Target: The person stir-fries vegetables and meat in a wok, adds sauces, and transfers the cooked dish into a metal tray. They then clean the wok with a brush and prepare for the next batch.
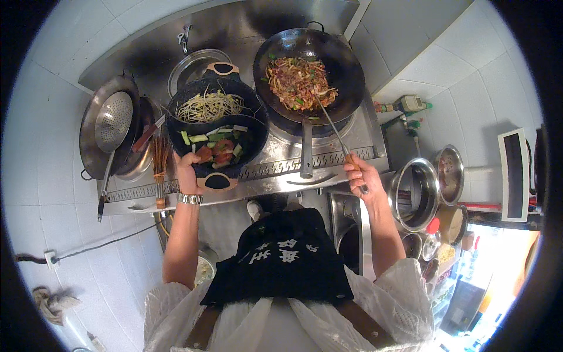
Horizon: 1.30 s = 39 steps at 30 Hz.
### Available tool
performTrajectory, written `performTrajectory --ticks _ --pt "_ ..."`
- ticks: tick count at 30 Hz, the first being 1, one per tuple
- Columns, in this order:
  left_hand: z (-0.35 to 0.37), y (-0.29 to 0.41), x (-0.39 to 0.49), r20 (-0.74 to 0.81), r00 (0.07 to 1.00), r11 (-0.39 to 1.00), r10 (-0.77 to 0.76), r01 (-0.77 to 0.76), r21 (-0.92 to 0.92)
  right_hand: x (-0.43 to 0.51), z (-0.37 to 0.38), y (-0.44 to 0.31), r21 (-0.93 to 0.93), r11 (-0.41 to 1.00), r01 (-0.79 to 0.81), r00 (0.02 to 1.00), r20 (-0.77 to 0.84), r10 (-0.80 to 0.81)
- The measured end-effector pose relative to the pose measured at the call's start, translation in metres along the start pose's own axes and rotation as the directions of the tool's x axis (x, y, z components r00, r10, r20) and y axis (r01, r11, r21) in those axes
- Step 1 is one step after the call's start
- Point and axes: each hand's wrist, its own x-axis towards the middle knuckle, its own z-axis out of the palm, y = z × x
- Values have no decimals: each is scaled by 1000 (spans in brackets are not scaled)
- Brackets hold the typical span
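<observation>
My left hand [188, 174], with a metal watch at the wrist, grips the near left rim of a dark divided hot pot [261, 112]. Bean sprouts [211, 105] fill its far half. In the near half are sliced tomatoes [223, 149] and cut green vegetables [198, 138]. To the right, a steel wok [347, 83] with a long handle [307, 149] sits over a burner. My right hand [366, 176] is closed around a long cooking utensil [334, 127] with a wooden grip; its head is hidden in the stir-fried food [299, 83] in the wok.
Left on the stove are another wok [90, 145], a perforated strainer [114, 116], a knife [147, 134] and a bamboo wok brush [160, 169]. A tap [184, 37] rises behind the pot. Steel bowls [413, 160] and a red-lidded jar [432, 225] stand to my right.
</observation>
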Motion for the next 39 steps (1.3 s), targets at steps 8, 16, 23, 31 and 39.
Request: performTrajectory --ticks 8,16,23,31,39 --pt "48 21 19 111 994 1000 -20 21 -5 -18 -4 -13 -69 997 16 998 -66 -21" --pt "74 29 49 164 985 995 -57 43 89 -47 13 -31 -124 990 64 987 -136 -81" --pt "107 44 78 184 982 979 -41 3 205 -98 60 -48 -213 966 143 984 -70 -161" --pt "150 38 112 302 921 910 -246 112 400 -122 101 -48 -461 874 156 984 -5 -179" --pt "161 43 115 448 827 925 -338 205 321 -100 104 -40 -764 641 66 978 -77 -193"
